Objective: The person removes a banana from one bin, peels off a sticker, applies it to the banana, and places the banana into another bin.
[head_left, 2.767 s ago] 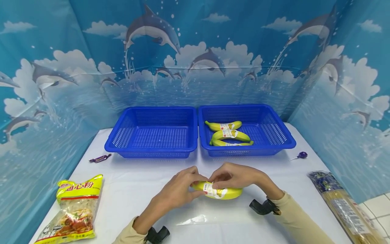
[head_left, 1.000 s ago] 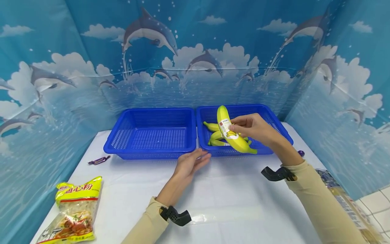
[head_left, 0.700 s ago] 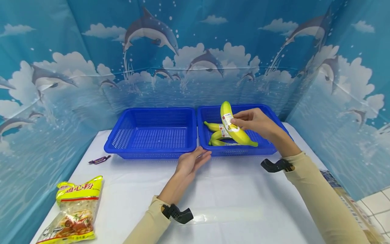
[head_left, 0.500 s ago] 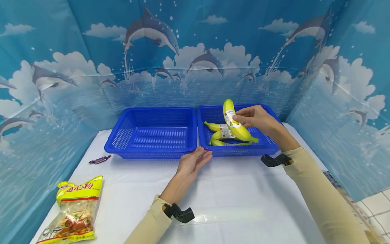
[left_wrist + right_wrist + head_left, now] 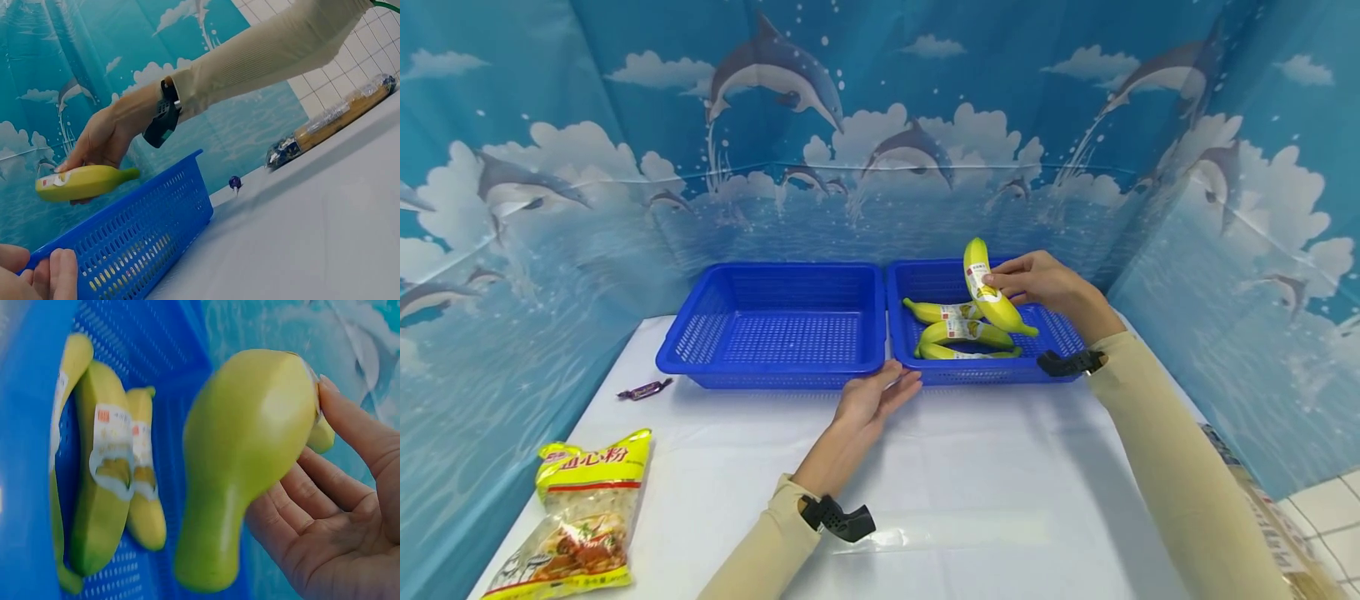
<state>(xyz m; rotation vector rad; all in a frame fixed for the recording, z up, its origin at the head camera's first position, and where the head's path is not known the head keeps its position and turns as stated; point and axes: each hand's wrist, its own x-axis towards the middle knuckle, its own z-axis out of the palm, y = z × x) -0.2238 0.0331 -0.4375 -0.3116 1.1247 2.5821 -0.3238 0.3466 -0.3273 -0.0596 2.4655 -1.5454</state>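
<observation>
My right hand [image 5: 1051, 287] pinches a yellow-green banana [image 5: 992, 292] with a white label, between thumb and fingers. It hangs tilted over the right blue basket [image 5: 1000, 373], stem end toward the front. In the right wrist view the banana [image 5: 244, 437] is close up and above the basket floor. Three more labelled bananas [image 5: 966, 331] lie side by side in that basket's left half. My left hand [image 5: 867, 400] is at the front, where the two baskets meet, its fingers fairly straight. In the left wrist view those fingers [image 5: 64, 275] lie against the basket's outer wall just below the rim.
A second blue basket [image 5: 793, 367] stands to the left with nothing in it. On the white table lie a wrapped candy [image 5: 645, 390] and a yellow food bag [image 5: 591, 512]. A purple lollipop [image 5: 235, 183] and a long noodle pack [image 5: 331, 119] are on the right side.
Both hands held the banana near the table's middle; the right hand has carried it over the right basket, lately farther back and rightward. The left hand moved to the baskets' front and stays there.
</observation>
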